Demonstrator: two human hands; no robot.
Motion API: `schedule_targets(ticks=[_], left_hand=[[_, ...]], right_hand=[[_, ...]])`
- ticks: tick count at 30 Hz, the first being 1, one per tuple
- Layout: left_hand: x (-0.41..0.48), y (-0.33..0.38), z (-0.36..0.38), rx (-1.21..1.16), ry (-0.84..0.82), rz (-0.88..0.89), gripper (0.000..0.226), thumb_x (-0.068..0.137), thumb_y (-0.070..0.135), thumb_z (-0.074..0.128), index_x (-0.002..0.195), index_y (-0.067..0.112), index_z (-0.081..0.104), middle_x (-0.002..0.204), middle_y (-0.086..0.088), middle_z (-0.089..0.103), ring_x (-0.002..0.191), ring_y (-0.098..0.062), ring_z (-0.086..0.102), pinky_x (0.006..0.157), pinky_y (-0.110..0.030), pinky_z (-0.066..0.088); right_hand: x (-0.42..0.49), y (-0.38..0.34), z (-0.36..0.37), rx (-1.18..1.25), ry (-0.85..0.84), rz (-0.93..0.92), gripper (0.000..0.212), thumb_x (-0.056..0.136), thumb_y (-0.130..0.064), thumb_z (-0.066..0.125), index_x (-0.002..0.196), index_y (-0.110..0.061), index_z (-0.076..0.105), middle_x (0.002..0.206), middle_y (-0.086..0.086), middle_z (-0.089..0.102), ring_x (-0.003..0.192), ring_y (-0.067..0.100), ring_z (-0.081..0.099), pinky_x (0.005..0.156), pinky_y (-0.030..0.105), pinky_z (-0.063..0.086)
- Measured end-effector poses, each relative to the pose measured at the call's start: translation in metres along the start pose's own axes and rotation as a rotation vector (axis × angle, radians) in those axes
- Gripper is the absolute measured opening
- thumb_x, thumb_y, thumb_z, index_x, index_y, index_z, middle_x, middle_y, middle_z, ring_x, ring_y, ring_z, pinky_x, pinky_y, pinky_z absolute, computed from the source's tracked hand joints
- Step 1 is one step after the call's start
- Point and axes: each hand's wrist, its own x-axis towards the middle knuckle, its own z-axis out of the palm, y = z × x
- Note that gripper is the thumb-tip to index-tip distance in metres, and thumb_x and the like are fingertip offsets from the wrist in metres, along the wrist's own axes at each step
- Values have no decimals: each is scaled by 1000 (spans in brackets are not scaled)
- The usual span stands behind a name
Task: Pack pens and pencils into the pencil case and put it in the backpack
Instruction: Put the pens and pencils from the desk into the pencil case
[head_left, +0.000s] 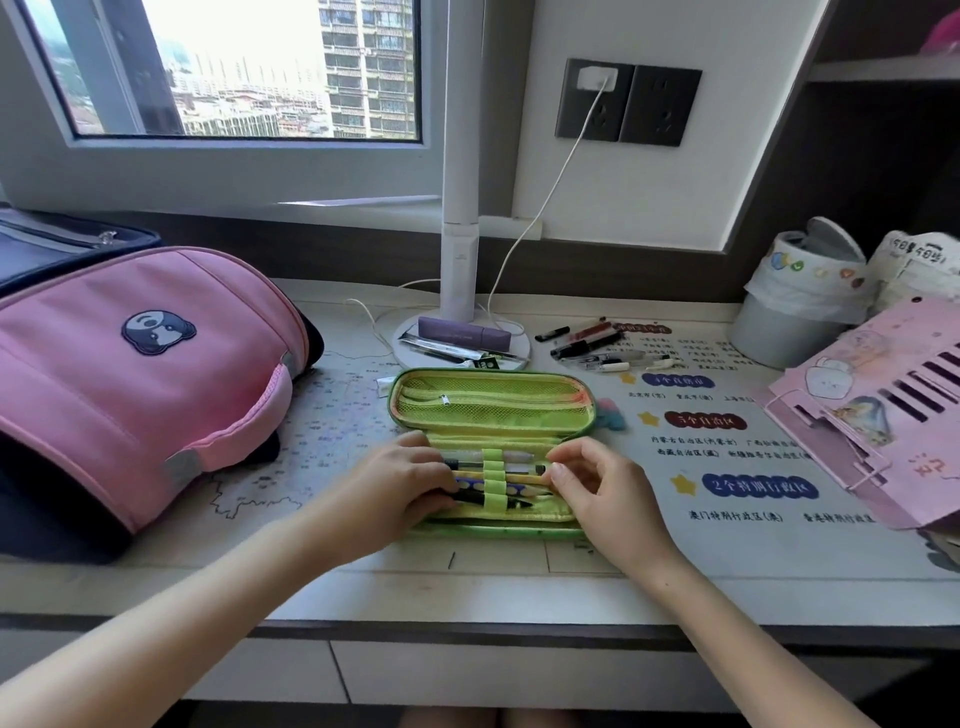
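Observation:
A green pencil case (491, 395) lies open on the desk in front of me, its mesh-pocket lid folded back. Several pens and pencils (511, 487) sit in its lower half under green elastic loops. My left hand (402, 480) rests on the left ends of those pens, fingers curled over them. My right hand (597, 486) pinches at their right ends near the case's right edge. A pink backpack (140, 374) lies on its side at the left. More loose pens (592, 340) lie behind the case to the right.
A white lamp base (410, 348) behind the case holds a purple box and pens, with a charging cable beside it. A lined grey bin (789, 312) and a pink paper holder (883, 410) stand at the right. A small eraser (613, 413) lies right of the case.

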Motion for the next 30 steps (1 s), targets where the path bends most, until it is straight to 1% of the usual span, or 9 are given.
schedule_targets(ticks=[5,9,11,15,20,22,25,27,30], left_hand=[[13,5,4,-38,1,-70,8,71,33,73,71,25,73,71,8,55,73,-5,42,63,-16,36],[22,-4,-9,-117,8,-236,31,71,56,63,79,28,73,77,13,51,76,-7,48,65,-12,33],[31,-17,-18,-164,75,-381,25,78,47,63,81,24,72,79,14,52,76,-4,50,64,-14,34],[54,-48,-25,-178,264,-653,14,85,26,62,82,14,70,83,3,57,77,-12,56,63,-14,36],[72,-78,-10,-247,246,-838,9,85,22,59,83,19,67,93,-4,68,84,-19,63,78,-35,51],[73,-84,-2,-266,244,-868,9,85,20,60,86,18,69,94,-4,69,82,-20,64,77,-37,53],[68,-89,9,-311,320,-919,11,82,14,61,83,18,71,85,-1,71,80,-19,64,74,-34,52],[63,-89,14,-337,348,-930,11,78,12,63,81,18,71,83,-2,70,79,-19,62,72,-30,48],[62,-87,21,-283,269,-900,15,75,10,64,83,21,70,90,-1,61,83,-13,51,72,-22,33]], right_hand=[[3,-9,-7,-1,-72,1,10,88,-15,61,84,-21,68,76,-3,70,72,9,64,64,25,54],[26,-21,-22,-62,-64,-38,10,89,-16,60,88,-17,69,78,-5,69,73,8,63,66,23,53],[50,-28,-23,-184,-18,-81,13,90,-18,57,92,-14,70,82,-3,69,74,9,62,65,20,50],[124,-26,0,-466,21,-103,22,91,-22,52,104,-13,68,100,5,71,91,22,64,77,35,52],[200,-17,40,-640,-109,-21,37,90,-28,55,126,-20,56,125,7,62,115,29,54,92,36,44],[207,-23,46,-677,-110,-8,32,90,-29,56,121,-22,59,122,5,63,114,29,54,90,35,43],[190,-35,48,-604,-75,-56,18,85,-33,61,90,-19,70,94,2,70,94,23,61,72,30,45],[165,-46,56,-587,-223,-58,30,81,-45,63,77,-16,69,79,-1,70,78,17,64,66,29,50],[143,-52,78,-737,-377,-34,42,79,-55,62,80,-13,65,84,2,67,81,19,62,69,34,53]])
